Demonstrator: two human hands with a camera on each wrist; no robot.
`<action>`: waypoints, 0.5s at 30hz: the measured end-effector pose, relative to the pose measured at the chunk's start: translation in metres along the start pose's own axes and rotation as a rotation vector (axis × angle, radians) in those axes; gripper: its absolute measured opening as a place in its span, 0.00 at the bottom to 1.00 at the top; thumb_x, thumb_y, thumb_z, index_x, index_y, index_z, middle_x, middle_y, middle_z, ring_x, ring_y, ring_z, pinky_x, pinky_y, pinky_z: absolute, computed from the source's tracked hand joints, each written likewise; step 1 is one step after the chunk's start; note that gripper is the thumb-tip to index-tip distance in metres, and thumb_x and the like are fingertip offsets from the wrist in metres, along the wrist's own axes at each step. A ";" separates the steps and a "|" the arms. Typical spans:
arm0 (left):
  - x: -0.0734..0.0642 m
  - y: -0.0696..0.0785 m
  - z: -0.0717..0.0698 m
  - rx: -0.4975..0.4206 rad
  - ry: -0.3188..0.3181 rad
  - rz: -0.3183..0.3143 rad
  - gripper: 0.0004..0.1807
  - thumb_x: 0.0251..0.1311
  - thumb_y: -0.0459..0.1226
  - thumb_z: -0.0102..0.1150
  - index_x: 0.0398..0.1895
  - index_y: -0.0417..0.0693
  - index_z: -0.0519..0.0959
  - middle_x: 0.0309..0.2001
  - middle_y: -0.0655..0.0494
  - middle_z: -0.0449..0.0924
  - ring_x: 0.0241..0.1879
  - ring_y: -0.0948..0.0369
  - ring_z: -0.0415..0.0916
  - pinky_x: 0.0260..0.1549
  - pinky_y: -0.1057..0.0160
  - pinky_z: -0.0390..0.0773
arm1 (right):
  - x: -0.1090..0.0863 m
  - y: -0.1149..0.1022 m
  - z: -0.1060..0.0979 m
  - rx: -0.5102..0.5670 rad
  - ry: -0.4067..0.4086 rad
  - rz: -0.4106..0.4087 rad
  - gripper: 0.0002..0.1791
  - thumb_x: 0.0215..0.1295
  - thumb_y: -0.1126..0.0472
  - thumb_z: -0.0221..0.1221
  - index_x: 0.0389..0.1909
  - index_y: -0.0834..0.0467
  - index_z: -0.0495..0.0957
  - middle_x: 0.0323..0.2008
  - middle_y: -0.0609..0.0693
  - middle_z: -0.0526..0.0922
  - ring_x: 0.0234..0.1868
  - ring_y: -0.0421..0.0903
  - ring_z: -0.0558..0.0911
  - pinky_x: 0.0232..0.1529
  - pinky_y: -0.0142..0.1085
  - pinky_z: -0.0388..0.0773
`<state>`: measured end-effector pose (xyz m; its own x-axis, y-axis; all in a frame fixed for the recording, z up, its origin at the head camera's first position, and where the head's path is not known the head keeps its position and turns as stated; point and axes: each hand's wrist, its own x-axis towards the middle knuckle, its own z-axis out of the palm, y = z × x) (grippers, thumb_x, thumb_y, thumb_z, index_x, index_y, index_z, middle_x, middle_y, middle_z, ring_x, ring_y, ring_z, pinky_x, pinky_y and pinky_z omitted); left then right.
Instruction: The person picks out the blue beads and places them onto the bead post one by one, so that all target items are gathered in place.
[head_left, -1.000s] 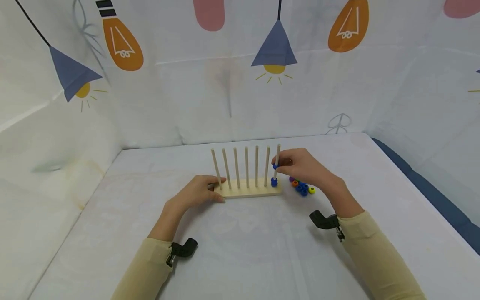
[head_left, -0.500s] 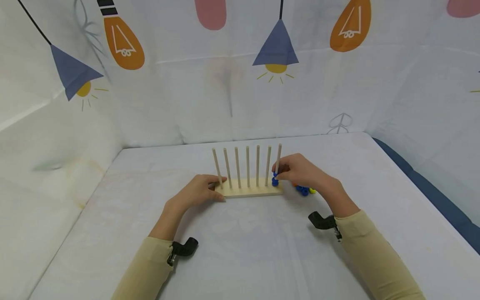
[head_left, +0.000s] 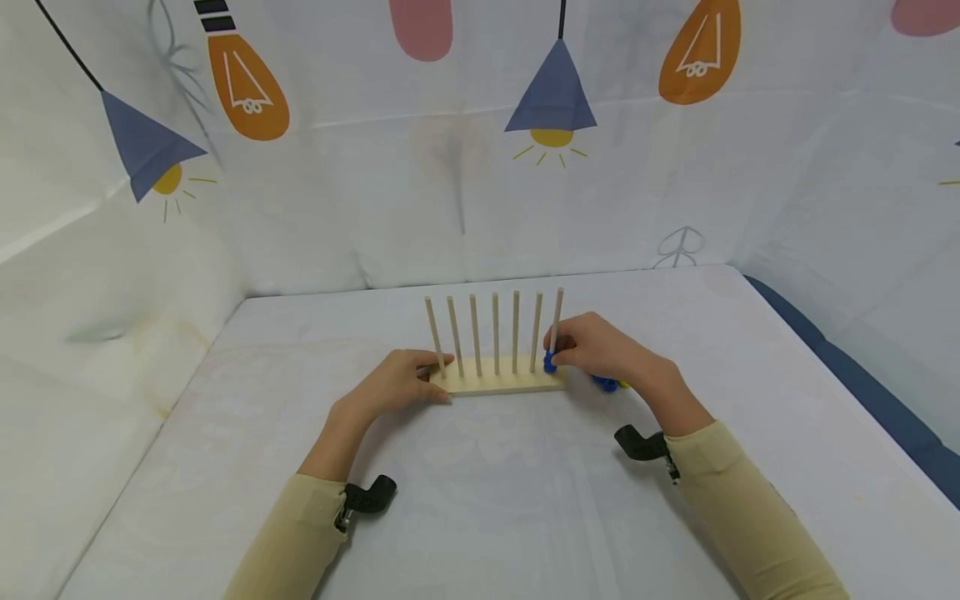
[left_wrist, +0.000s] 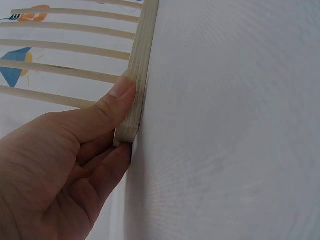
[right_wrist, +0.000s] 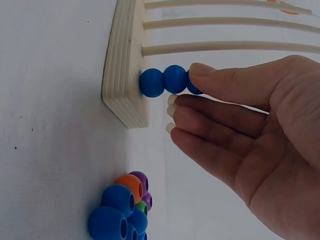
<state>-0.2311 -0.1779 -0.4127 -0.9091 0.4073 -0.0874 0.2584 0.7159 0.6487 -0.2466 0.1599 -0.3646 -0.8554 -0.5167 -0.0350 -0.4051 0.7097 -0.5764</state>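
Observation:
A pale wooden peg rack (head_left: 498,384) with several upright dowels stands on the white table. My left hand (head_left: 393,383) grips its left end; in the left wrist view the thumb (left_wrist: 121,90) presses the base's long edge and the fingers lie beneath the corner. At the other end, my right hand (head_left: 603,348) pinches a blue bead (right_wrist: 192,87) on the rightmost dowel. Two more blue beads sit below it, the lowest bead (right_wrist: 151,82) against the base and the middle bead (right_wrist: 174,79) touching it. The pinched bead is partly hidden by the thumb.
Loose beads (right_wrist: 117,200) in blue, orange, purple and green lie in a cluster right of the rack, mostly hidden behind my right hand in the head view. A yellow bead (head_left: 623,384) shows there. A white printed cloth (head_left: 465,183) hangs behind the table.
My right hand has moved down the rightmost dowel, bringing the pinched blue bead down onto the ones below. My left hand has kept its grip on the rack.

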 end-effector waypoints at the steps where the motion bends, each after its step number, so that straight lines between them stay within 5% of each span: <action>1: 0.000 0.000 0.000 -0.001 0.000 -0.003 0.35 0.51 0.47 0.75 0.65 0.58 0.76 0.67 0.60 0.74 0.71 0.55 0.67 0.65 0.51 0.73 | 0.000 0.000 0.000 0.004 0.000 -0.002 0.07 0.65 0.64 0.64 0.43 0.58 0.84 0.39 0.49 0.89 0.43 0.45 0.85 0.45 0.41 0.81; 15: 0.002 -0.002 -0.001 -0.015 -0.001 0.002 0.35 0.50 0.47 0.75 0.65 0.57 0.77 0.67 0.63 0.75 0.71 0.56 0.66 0.67 0.51 0.71 | -0.005 0.019 -0.016 -0.072 -0.009 0.058 0.15 0.66 0.66 0.60 0.52 0.59 0.82 0.46 0.56 0.86 0.44 0.48 0.82 0.47 0.45 0.81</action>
<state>-0.2334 -0.1794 -0.4139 -0.9081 0.4097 -0.0869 0.2554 0.7062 0.6604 -0.2551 0.1842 -0.3624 -0.8753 -0.4778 -0.0746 -0.3772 0.7712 -0.5128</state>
